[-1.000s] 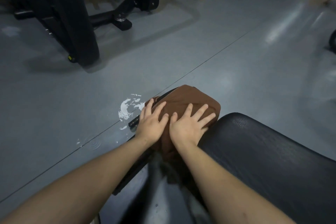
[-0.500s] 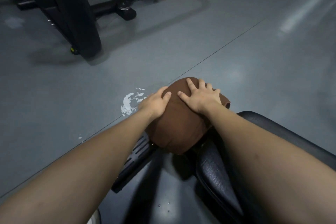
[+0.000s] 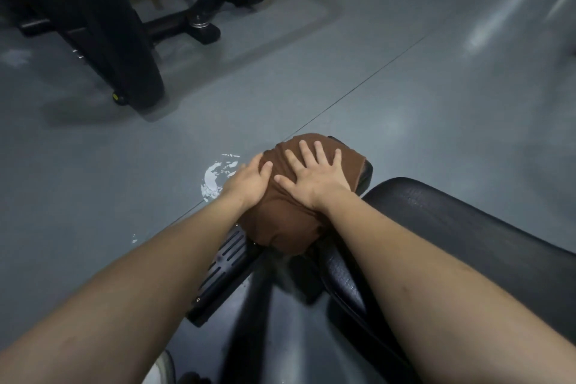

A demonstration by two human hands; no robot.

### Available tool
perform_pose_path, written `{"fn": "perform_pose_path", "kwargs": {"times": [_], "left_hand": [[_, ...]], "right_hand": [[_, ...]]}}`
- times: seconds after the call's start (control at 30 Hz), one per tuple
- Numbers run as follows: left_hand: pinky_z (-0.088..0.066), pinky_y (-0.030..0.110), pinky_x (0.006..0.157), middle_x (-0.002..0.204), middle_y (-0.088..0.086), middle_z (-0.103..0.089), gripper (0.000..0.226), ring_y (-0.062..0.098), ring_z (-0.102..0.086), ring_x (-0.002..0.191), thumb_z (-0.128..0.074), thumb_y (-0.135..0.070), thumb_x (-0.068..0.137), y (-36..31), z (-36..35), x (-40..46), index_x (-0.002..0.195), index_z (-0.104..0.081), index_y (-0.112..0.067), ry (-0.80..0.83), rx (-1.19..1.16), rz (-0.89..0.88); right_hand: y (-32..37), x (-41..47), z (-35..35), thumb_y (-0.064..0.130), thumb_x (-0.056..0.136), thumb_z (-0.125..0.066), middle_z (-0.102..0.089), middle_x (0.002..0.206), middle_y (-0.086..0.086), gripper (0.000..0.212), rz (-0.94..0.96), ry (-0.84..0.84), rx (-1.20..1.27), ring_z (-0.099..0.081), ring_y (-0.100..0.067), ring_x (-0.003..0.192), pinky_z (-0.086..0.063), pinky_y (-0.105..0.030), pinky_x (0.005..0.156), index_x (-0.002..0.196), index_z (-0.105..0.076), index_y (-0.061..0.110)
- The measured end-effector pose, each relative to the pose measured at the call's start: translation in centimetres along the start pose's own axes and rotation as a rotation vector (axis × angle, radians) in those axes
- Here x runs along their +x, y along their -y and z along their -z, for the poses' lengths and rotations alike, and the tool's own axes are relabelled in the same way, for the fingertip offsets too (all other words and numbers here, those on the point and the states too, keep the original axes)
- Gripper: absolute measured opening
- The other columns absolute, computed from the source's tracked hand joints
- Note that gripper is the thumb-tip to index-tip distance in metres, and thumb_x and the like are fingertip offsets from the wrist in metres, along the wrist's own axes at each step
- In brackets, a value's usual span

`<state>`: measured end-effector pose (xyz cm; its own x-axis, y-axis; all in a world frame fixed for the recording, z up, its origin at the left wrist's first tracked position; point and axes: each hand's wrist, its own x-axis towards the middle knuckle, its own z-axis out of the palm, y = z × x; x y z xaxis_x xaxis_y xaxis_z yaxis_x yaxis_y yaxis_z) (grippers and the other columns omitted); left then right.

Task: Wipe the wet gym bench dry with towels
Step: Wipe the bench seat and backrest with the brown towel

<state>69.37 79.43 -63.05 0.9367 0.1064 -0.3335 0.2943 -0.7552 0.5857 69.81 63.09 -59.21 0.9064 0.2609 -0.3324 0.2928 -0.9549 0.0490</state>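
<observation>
A brown towel [image 3: 280, 221] is draped over the far pad of the black gym bench [image 3: 367, 171], covering most of it. My right hand [image 3: 314, 178] lies flat on top of the towel with its fingers spread, pressing down. My left hand [image 3: 249, 181] presses against the towel's left side, its fingers wrapped over the edge of the pad. The bench's larger black padded section [image 3: 467, 234] runs to the lower right, under my right forearm.
The bench's black slotted metal frame [image 3: 224, 265] shows below the towel. A white scuffed patch [image 3: 215, 178] marks the grey floor to the left. Black gym machines [image 3: 103, 25] stand at the upper left and along the back.
Both hands have pushed the towel outward along the far pad, away from the large pad. My right hand now lies spread on top, farther from me than a second ago.
</observation>
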Motion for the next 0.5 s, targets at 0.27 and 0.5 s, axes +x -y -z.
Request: {"fn": "perform_pose_path", "kwargs": {"times": [0.27, 0.5], "left_hand": [[-0.018, 0.044, 0.122, 0.165, 0.024, -0.012, 0.059, 0.039, -0.027, 0.15, -0.027, -0.048, 0.107, 1.7, -0.8, -5.0, 0.16, -0.002, -0.04, 0.062, -0.174, 0.105], [-0.032, 0.033, 0.114, 0.159, 0.021, -0.036, 0.067, 0.034, -0.042, 0.143, -0.031, -0.029, 0.108, 0.1, 0.4, -10.0, 0.161, 0.009, -0.021, 0.194, -0.026, 0.039]], "right_hand": [[3.5, -4.4, -0.9, 0.049, 0.105, -0.014, 0.008, 0.169, -0.002, 0.062, 0.014, -0.047, 0.092, 0.011, -0.027, 0.155, 0.006, -0.058, 0.122, 0.161, -0.005, 0.024], [6.0, -9.5, -1.2, 0.015, 0.106, -0.032, -0.026, 0.164, -0.01, 0.048, 0.095, -0.155, 0.23, -0.022, -0.026, 0.151, -0.015, -0.038, 0.121, 0.153, -0.036, 0.009]]}}
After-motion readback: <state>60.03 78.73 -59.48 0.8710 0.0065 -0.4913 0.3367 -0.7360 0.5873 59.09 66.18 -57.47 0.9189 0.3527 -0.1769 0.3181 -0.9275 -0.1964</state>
